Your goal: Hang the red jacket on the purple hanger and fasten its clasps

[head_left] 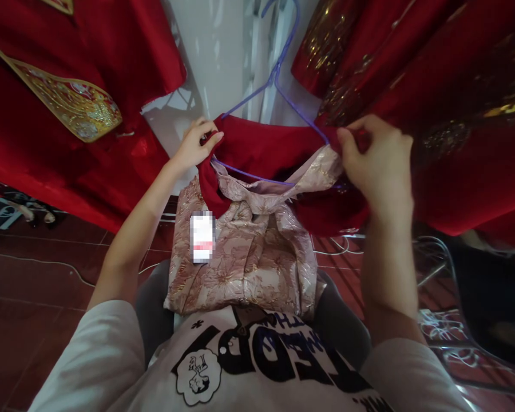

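Observation:
A purple wire hanger (277, 71) is upright in front of me, its hook at the top. Red fabric (261, 146) drapes across its shoulders. My left hand (197, 142) pinches this red fabric near the hanger's left end. At the opposite end, my right hand (380, 160) has its thumb and fingers closed on the same red fabric. A pink brocade garment (240, 263) with gold floral patterning lies over my lap, its upper band rising around the hanger's lower bar. A blurred white tag (202, 237) shows on its left side.
Red garments with gold decoration hang at the left (81, 109) and right (463, 154). Behind the hanger is a pale wall (223, 51). A dark chair (489, 297) and tangled white cables (446, 329) stand at lower right, above a reddish tiled floor (38, 320).

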A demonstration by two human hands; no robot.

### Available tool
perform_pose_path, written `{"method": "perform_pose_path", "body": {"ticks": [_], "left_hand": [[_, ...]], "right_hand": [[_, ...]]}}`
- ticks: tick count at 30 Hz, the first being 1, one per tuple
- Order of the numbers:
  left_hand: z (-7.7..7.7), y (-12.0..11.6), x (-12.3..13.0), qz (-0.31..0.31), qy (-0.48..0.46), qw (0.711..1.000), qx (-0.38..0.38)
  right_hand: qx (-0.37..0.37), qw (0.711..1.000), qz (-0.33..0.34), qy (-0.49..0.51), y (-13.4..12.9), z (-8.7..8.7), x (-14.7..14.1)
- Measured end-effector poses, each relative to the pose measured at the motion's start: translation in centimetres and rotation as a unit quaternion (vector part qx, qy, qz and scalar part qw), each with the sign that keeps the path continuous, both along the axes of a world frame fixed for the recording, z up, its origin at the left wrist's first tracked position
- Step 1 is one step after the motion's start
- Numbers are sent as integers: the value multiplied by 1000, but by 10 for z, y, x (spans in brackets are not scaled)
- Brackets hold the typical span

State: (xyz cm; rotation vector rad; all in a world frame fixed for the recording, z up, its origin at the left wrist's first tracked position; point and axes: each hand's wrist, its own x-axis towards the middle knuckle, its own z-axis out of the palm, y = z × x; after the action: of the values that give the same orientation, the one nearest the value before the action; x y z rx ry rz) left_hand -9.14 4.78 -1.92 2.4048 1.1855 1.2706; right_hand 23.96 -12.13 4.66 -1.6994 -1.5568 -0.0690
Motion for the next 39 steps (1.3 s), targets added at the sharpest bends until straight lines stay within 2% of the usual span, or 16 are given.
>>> {"method": "perform_pose_path", "body": {"ticks": [3,6,9,14,18,21,24,28,32,36,39], "left_hand": [[-3,-11,0,21,-25,999,7],[-6,-14,1,34,-35,999,14],[-10,-11,1,38,-24,998,33],[-16,-8,4,58,-3,996,67],[-19,-7,8,65,13,995,80],[-20,-9,10,61,11,994,93],[-21,-12,13,77,-19,990,113],[-20,-18,12,99,-76,984,125],[-8,-27,18,56,-110,989,81],[8,-45,52,1,-105,992,74],[5,-62,84,-61,-67,995,45]], "right_hand": [[23,998,-37,46,-11,-22,-24],[69,994,9,80,-7,-39,-36],[101,987,71,106,17,-53,-36],[174,953,173,179,77,-77,-33],[179,925,231,244,104,-86,-55],[151,913,270,268,105,-87,-78],[130,912,290,258,97,-92,-85],[119,929,283,207,85,-108,-64],[87,942,257,196,75,-118,-40],[69,927,313,193,75,-112,-50],[60,905,364,212,81,-107,-67]]}}
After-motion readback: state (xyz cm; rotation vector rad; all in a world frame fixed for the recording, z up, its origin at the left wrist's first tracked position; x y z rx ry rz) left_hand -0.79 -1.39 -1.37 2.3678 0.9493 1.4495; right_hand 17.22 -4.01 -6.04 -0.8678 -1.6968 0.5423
